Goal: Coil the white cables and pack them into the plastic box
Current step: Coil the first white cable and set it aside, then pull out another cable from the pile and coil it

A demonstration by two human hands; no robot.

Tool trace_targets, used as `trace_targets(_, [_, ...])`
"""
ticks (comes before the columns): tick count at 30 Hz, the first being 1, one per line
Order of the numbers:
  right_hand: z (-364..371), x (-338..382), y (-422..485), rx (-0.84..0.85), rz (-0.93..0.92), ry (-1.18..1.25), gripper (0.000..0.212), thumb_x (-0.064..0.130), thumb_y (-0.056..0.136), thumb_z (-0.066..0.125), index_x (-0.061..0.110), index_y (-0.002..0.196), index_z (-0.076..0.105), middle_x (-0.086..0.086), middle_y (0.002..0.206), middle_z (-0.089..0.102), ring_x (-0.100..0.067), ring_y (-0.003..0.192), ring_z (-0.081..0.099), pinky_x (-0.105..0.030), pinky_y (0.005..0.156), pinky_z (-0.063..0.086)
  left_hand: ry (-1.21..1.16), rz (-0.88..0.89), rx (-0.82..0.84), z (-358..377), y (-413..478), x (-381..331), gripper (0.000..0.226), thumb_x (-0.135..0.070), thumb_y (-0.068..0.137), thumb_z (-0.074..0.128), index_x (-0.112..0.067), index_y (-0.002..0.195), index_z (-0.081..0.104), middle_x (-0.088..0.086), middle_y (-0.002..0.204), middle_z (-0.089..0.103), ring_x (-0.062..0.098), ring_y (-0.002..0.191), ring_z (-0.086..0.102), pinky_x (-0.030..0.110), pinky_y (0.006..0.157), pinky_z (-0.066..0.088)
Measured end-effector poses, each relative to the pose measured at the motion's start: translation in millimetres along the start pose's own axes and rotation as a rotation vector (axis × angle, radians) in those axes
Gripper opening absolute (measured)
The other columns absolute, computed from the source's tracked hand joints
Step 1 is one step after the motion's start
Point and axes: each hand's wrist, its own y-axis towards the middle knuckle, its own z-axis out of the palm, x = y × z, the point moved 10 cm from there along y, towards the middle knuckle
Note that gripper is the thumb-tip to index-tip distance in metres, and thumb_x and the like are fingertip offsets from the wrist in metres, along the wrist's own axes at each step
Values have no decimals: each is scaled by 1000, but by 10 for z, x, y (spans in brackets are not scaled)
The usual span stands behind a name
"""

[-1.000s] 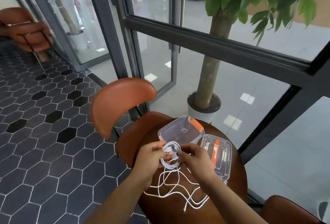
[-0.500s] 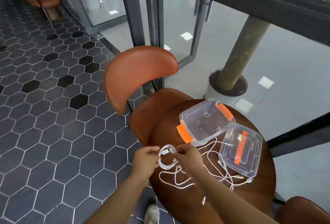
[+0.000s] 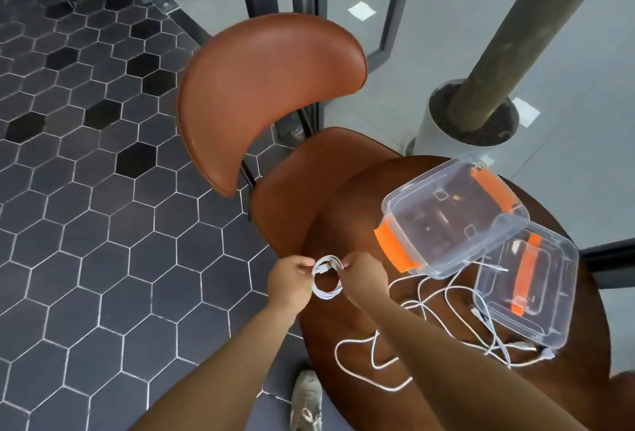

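Observation:
A small coil of white cable (image 3: 327,278) hangs between my two hands over the near left edge of the round brown table (image 3: 347,210). My left hand (image 3: 290,281) pinches the coil's left side and my right hand (image 3: 365,277) pinches its right side. Several loose white cables (image 3: 429,300) lie tangled on the table to the right. A clear plastic box (image 3: 450,217) with orange clips stands open and empty behind them. Its clear lid (image 3: 525,286) with an orange handle lies to the right, leaning against the box.
A brown chair (image 3: 268,93) stands pushed against the table's far left side. A potted tree trunk (image 3: 481,100) rises behind the glass wall. Dark hexagon floor tiles (image 3: 103,224) spread to the left. My grey shoe (image 3: 305,399) shows below the table edge.
The camera has tilted down and the view has shifted, so the table sits further right. Both hands still hold the same coil.

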Motion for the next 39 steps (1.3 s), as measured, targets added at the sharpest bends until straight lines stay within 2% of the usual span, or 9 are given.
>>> trace_targets(3, [32,-10,66,-19,9,-25,22,15,91,54,20,102,73,-5,102,75,-29,98,69,-29,74,45,145,81,0,10,-25,-197,27,3,86,63,-9,106,76,9,105,76,26,97,71,39,90,57])
trace_targets(13, [92,-64,182,-24,-5,-89,24,14,91,51,19,101,72,-5,101,74,-27,93,67,-30,73,48,359,181,-3,133,-24,-230,29,-3,92,62,-11,119,71,6,116,71,21,106,67,23,86,48])
trace_targets(18, [-26,-26,-47,-17,-61,-26,37,14,94,58,16,131,60,-5,122,68,-27,112,64,-29,85,46,321,148,-26,57,-93,-226,36,-2,90,61,-13,123,68,6,114,71,21,101,68,30,88,53])
trace_targets(24, [-697,-442,-880,-128,-94,257,22,12,88,63,22,105,74,8,93,74,-10,83,68,-23,78,53,335,282,219,203,-880,-469,32,-4,86,61,-25,107,74,-8,103,70,5,94,64,17,86,48])
trace_targets(27, [-1107,-977,-1157,-210,-33,308,19,9,87,68,25,95,74,15,78,67,0,71,62,-14,64,46,473,485,433,421,-1462,-614,38,-33,79,67,-28,116,71,-14,111,66,4,108,59,18,97,43])
trace_targets(29, [-1271,-1324,-1242,-218,25,289,20,8,86,66,24,94,75,13,78,68,-7,72,62,-18,65,43,772,638,575,687,-1784,-616,68,-63,74,55,-24,130,62,-8,120,63,12,115,54,25,101,41])
trace_targets(31, [-1311,-1565,-1282,-189,61,273,24,7,86,62,27,94,72,9,81,71,-15,73,65,-24,69,44,1113,733,604,907,-1920,-558,78,-72,74,48,-18,129,59,2,117,66,22,111,56,34,100,42])
trace_targets(35, [-1171,-1721,-1293,-90,39,180,25,9,89,59,19,104,76,6,90,73,-12,83,64,-23,77,46,1272,730,518,1122,-1910,-523,49,-55,86,59,-19,119,60,1,106,72,26,103,64,40,97,40])
trace_targets(39, [-1050,-1913,-1298,-80,43,151,26,11,89,60,18,108,76,2,97,74,-16,89,68,-29,83,54,1295,676,456,1162,-1890,-411,31,-39,95,55,-22,121,63,-1,115,71,23,111,62,39,96,39])
